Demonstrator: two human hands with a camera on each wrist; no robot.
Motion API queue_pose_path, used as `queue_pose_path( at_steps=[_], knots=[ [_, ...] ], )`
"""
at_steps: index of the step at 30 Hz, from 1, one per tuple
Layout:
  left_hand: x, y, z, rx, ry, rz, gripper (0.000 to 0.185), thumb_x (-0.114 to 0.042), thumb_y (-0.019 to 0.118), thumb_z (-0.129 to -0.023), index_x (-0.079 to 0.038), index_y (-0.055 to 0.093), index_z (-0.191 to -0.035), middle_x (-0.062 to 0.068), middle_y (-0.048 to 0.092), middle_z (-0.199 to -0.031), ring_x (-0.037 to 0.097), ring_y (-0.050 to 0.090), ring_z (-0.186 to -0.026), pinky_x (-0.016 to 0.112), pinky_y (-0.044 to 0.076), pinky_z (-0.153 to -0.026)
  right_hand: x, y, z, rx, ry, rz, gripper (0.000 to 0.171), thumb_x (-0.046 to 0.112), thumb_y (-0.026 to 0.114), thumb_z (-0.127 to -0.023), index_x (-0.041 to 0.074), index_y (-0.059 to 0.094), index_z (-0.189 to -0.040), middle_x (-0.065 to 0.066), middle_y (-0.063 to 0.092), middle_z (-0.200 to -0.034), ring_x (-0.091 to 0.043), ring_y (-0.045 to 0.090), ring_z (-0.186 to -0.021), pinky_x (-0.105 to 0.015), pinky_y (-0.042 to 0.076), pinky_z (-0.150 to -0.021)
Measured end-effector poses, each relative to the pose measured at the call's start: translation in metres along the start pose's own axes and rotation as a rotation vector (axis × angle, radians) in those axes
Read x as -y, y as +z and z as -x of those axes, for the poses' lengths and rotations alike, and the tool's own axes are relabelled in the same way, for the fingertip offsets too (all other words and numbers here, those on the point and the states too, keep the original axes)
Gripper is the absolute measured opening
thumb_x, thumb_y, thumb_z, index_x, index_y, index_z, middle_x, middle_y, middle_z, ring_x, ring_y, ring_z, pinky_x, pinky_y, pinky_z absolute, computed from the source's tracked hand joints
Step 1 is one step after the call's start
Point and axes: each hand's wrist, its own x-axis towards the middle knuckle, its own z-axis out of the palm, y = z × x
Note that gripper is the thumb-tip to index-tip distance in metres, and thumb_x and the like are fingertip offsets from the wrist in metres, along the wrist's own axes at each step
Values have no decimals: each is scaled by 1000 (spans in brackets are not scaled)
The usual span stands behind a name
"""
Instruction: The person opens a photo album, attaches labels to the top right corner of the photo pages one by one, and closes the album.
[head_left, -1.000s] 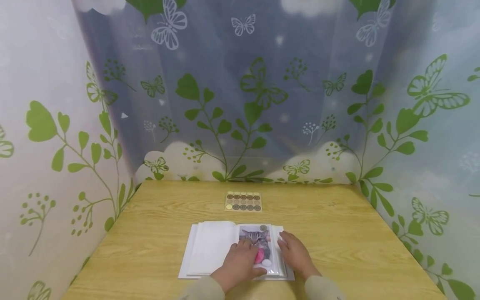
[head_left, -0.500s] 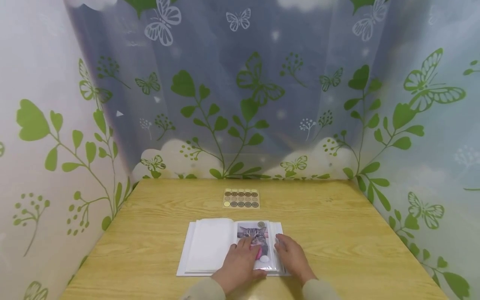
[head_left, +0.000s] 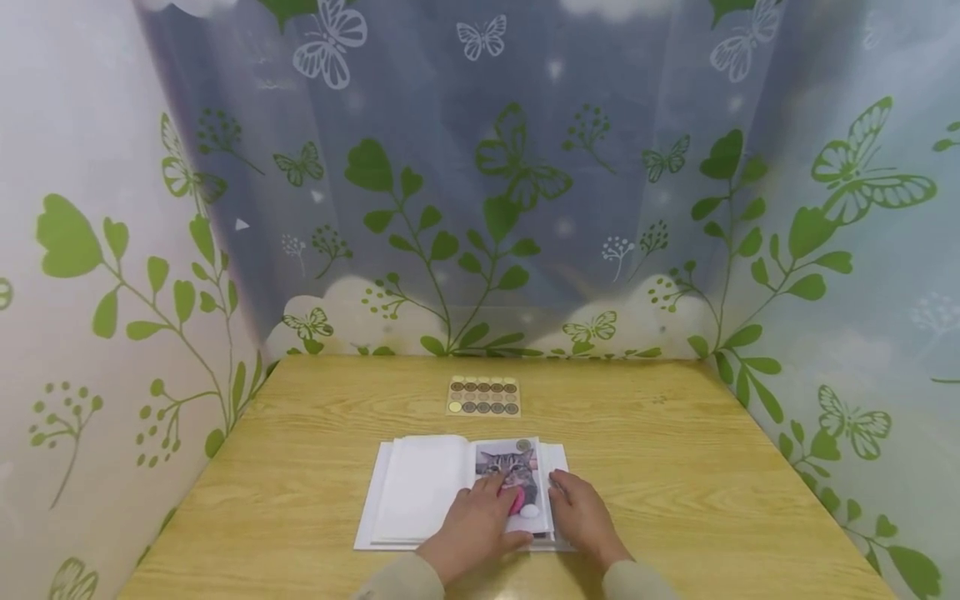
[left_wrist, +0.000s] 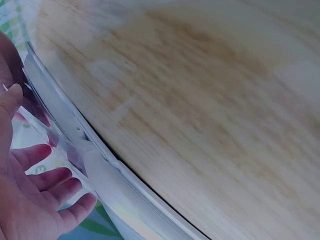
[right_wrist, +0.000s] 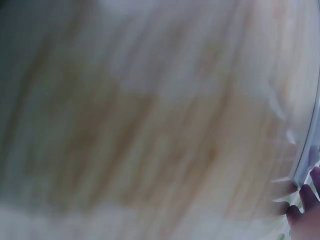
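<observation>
A white photo album lies spread on the table. Its left page is blank white; the right one holds a photo of a tabby cat in a clear sleeve, with pink and white patches low in the picture. My left hand rests with extended fingers over the photo, hiding its lower left part. At the album's right side, my right hand holds the edge of the cat page, which stands slightly raised. Spread fingers show beside the lifted clear sleeve in the left wrist view; a few fingertips appear in the right wrist view.
A small card with rows of round coin-like stickers lies behind the album. The wooden table meets printed curtains with leaves and butterflies at the back and both sides.
The cat page has lifted a little at its lower right, and part of what lies beneath shows at its bottom edge. Both hands stay nearly in place; the whole view shifted slightly.
</observation>
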Motion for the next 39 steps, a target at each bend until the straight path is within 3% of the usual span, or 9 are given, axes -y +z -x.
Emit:
queue_pose_path(
  at_steps=[5, 10, 18, 25, 31, 39],
  knots=[
    [2, -4, 3, -31, 24, -12, 65, -62, 66, -85, -13, 63, -129, 14, 57, -134, 29, 56, -119, 44, 52, -86, -1, 3, -1, 7, -28, 40, 36, 2, 64, -89, -8, 63, -123, -29, 61, -126, -47, 55, -119, -59, 40, -103],
    [8, -8, 5, -75, 56, -5, 62, -61, 64, -86, -13, 65, -127, 8, 63, -122, 25, 62, -109, 40, 54, -81, 0, 4, -1, 23, -21, 67, 37, 3, 65, -89, -8, 62, -124, -28, 59, -128, -47, 53, -121, -59, 38, -105],
    [20, -16, 9, -60, 75, 99, 60, -51, 65, -91, -11, 60, -136, 9, 64, -128, 26, 62, -115, 39, 52, -94, 3, 3, 1, 30, -41, 70, 33, 8, 65, -91, -7, 64, -121, -30, 57, -129, -49, 51, -122, -61, 37, -105],
    [31, -24, 19, -106, 78, 197, 55, -41, 64, -95, -8, 57, -138, 8, 65, -123, 24, 63, -111, 39, 52, -95, 4, 1, 0, 34, -44, 97, 32, 9, 66, -92, -6, 65, -120, -28, 58, -129, -49, 51, -121, -61, 38, -104],
    [39, -31, 29, -143, 18, 338, 49, -28, 64, -94, -2, 57, -135, 12, 65, -125, 29, 64, -111, 42, 51, -97, 7, -1, 2, 36, -30, 97, 33, 10, 65, -92, -6, 65, -120, -28, 57, -130, -49, 50, -122, -61, 37, -105],
    [49, -36, 36, -200, -91, 660, 45, -12, 62, -92, 6, 55, -133, 18, 67, -113, 21, 69, -89, 28, 58, -73, 3, 0, 2, 51, -28, 112, 33, 11, 64, -93, -6, 65, -121, -28, 57, -130, -49, 50, -123, -61, 37, -105]
  ],
)
